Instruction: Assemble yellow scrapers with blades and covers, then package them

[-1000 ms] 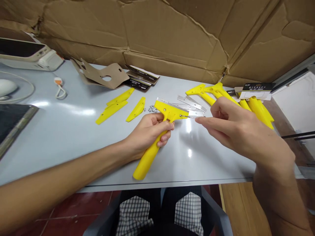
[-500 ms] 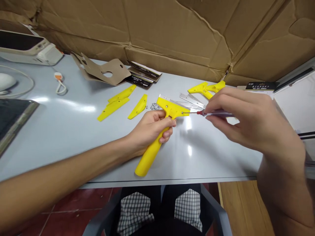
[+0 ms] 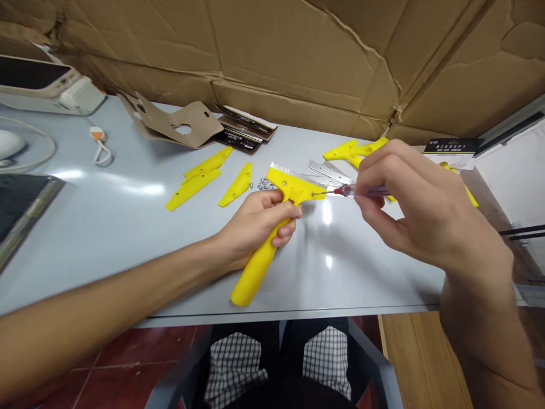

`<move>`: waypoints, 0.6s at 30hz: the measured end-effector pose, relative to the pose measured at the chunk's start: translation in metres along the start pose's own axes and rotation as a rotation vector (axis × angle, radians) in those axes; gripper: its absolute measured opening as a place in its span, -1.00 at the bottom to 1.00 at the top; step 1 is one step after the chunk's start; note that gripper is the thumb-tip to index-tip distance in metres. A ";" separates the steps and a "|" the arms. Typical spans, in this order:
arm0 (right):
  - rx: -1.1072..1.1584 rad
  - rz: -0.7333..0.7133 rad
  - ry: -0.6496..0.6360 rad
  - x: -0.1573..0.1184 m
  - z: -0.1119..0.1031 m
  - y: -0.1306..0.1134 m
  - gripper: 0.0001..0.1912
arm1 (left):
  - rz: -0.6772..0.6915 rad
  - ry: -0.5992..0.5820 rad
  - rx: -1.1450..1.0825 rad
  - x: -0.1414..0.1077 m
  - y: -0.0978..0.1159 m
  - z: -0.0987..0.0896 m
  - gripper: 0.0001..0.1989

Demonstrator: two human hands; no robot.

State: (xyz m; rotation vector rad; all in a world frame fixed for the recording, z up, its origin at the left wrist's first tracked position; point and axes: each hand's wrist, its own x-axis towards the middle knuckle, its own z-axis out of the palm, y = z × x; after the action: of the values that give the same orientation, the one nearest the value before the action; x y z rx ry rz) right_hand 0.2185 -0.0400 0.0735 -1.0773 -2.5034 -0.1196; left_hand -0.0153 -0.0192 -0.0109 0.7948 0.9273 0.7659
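My left hand is wrapped round the neck of a yellow scraper, whose wide head points away from me with a metal blade along its far edge. In my right hand a screwdriver with a clear handle is pinched between thumb and fingers. Its thin shaft reaches left to the screw at the right end of the scraper head. Behind the head lie a small heap of screws and loose metal blades. Yellow cover plates rest to the left.
More yellow scrapers lie at the back right, partly behind my right hand. Folded cardboard and black packaging stand along the cardboard wall. A white cable and a dark-screened device are at left.
My right hand has shifted slightly left and its grip round the screwdriver has tightened, with the tip still at the screw. The whole view has moved a little; the left hand keeps its hold.
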 end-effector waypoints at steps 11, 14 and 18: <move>0.011 -0.013 -0.002 -0.003 0.005 0.004 -0.89 | 0.006 0.013 -0.012 0.000 0.000 -0.001 -0.90; 0.021 -0.002 0.018 -0.002 0.004 0.003 -0.85 | 0.005 0.015 -0.006 0.000 0.001 0.000 -0.90; -0.057 -0.049 0.084 0.000 0.005 0.004 -0.90 | 0.005 0.002 0.016 0.000 0.000 0.000 -0.90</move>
State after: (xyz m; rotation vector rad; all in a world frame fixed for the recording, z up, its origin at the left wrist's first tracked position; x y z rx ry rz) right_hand 0.2198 -0.0363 0.0687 -1.0126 -2.4653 -0.2468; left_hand -0.0152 -0.0194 -0.0107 0.8105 0.9346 0.7642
